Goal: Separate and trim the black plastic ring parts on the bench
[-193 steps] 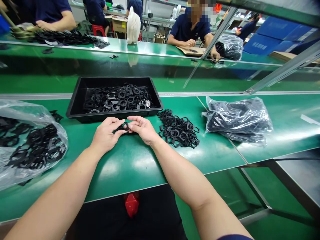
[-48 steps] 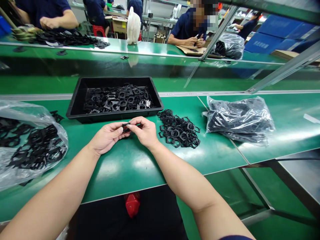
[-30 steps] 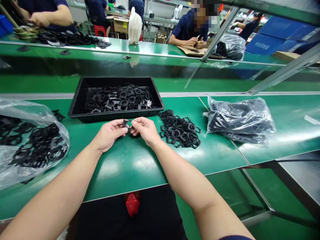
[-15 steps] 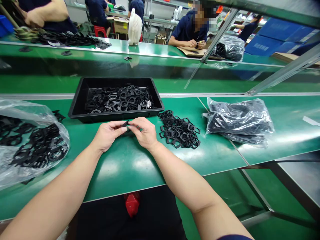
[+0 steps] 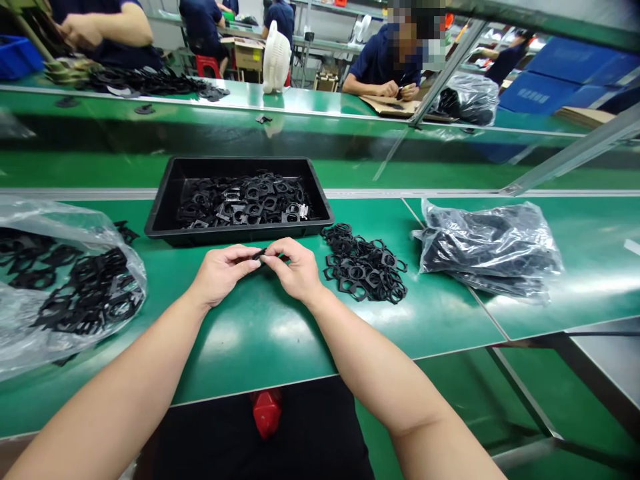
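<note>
My left hand [image 5: 223, 275] and my right hand [image 5: 295, 268] meet over the green table [image 5: 260, 347], each pinching one small black part [image 5: 259, 254] between thumb and fingers. Most of that part is hidden by the fingertips. Just behind the hands is a black tray [image 5: 240, 235] holding many black ring-shaped parts. To the right of my right hand lies a loose pile of black rings [image 5: 365, 263]. An open clear bag [image 5: 75, 220] with black parts inside is at the left.
A sealed clear bag of black parts [image 5: 490, 247] lies at the right. Behind a raised ledge, a white fan [image 5: 277, 59] stands on another bench. Co-workers sit there, one with hands over cardboard [image 5: 385, 105]. A metal post [image 5: 450, 70] slants at the right.
The whole view has shifted slightly, so the scene sits a little further right. Both hands keep their pinch on the small part, whose tilt looks slightly different.
</note>
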